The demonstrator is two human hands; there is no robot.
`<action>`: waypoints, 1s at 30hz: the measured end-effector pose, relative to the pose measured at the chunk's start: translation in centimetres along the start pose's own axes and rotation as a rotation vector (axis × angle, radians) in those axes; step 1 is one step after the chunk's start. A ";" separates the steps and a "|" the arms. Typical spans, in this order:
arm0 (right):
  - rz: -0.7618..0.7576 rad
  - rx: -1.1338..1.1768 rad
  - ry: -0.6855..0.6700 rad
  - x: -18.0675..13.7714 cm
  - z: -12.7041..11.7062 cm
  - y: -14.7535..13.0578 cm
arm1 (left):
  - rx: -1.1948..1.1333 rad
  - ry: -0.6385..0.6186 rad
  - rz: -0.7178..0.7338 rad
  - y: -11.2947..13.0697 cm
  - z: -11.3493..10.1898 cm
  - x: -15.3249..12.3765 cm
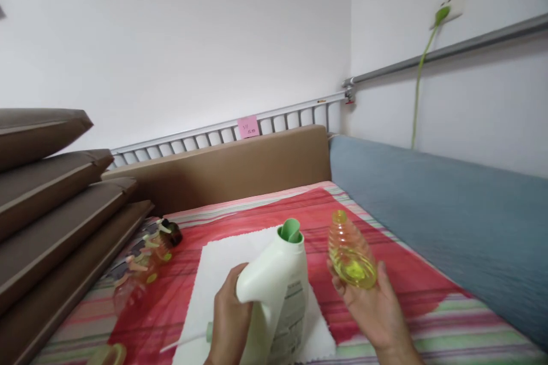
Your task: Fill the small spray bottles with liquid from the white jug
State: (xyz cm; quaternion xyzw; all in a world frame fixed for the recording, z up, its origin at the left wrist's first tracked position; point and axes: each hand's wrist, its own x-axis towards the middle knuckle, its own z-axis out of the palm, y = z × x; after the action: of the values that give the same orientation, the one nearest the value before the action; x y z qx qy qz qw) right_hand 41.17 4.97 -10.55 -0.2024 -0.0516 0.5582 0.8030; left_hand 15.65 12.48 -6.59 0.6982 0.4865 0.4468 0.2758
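Observation:
My left hand (231, 313) is wrapped round the handle of a white detergent jug (280, 279), which has a green pouring spout (291, 231) with no cap on it. On the right, my right hand (372, 308) holds up a small see-through ribbed bottle (349, 248), its fingers round the base. The bottle's neck is uncapped and some yellow-green liquid lies in its lower part. Below the jug is a white cloth (218, 256) with a scalloped edge. Beside my left hand lies a pale green piece (209, 331) with a thin white tube, partly hidden.
Several pump bottles (145, 262) stand in a row at the left, one of them dark. A pale green ring-shaped piece (109, 355) lies at the bottom left. Brown cushions (64, 211) are stacked on the left. A blue padded board (449, 216) borders the right side.

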 end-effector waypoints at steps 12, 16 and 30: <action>-0.194 -0.253 -0.005 -5.7 1.4 -8.4 | 0.273 -0.210 0.128 1.1 1.7 -0.3; -0.218 -0.374 0.031 -6.1 3.5 -10.7 | 0.404 -0.286 0.141 2.1 2.4 -0.1; -0.207 -0.649 0.094 -3.0 4.5 -14.2 | 0.571 -0.372 0.190 4.5 3.7 0.2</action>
State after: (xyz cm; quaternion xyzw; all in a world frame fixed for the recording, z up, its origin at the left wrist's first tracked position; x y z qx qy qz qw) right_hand 51.11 -0.79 -0.61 -0.4667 -0.2096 0.4182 0.7506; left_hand 20.93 11.19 -4.51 0.8588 0.4660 0.1817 0.1107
